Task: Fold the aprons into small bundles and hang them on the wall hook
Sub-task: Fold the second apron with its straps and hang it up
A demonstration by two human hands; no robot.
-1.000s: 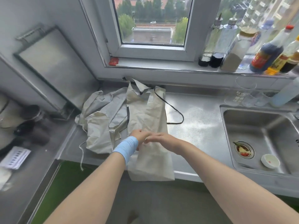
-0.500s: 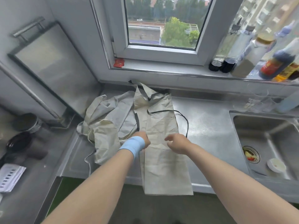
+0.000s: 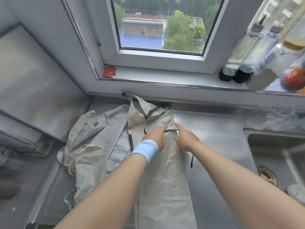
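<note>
Hands close together: left hand (image 3: 156, 136) and right hand (image 3: 186, 138) sit side by side over the far third of the folded apron (image 3: 165, 187). A black strap (image 3: 171, 130) runs straight and taut between the fingertips, so I read both as pinching it, 1 end each. Fingers narrow and drawn in.

That apron is a long narrow strip on the surface (image 3: 214, 138), and its long axis runs straight away from me. The near end hangs over the front edge below my forearms, and the far end is crumpled against the back wall under the window sill (image 3: 165, 80). So I'd say any fold into a bundle goes along that line, end toward end. Both hands are right on it, the left toward the strip's left edge, the right at its right edge, neither clearly nearer.

The second apron (image 3: 92, 138) lies in a rumpled heap just beside the strip on the left, touching it, on my left hand's side. No wall hook in sight from here.

Off to the right, well apart from the cloth, is the sink (image 3: 270, 142). Its drain (image 3: 267, 176) holds some yellowish scraps, and a small white dish (image 3: 297, 192) sits in the basin, contents too blurred to call. Up on the sill stand bottles (image 3: 247, 52), 2 of them with a dark layer at the bottom.
</note>
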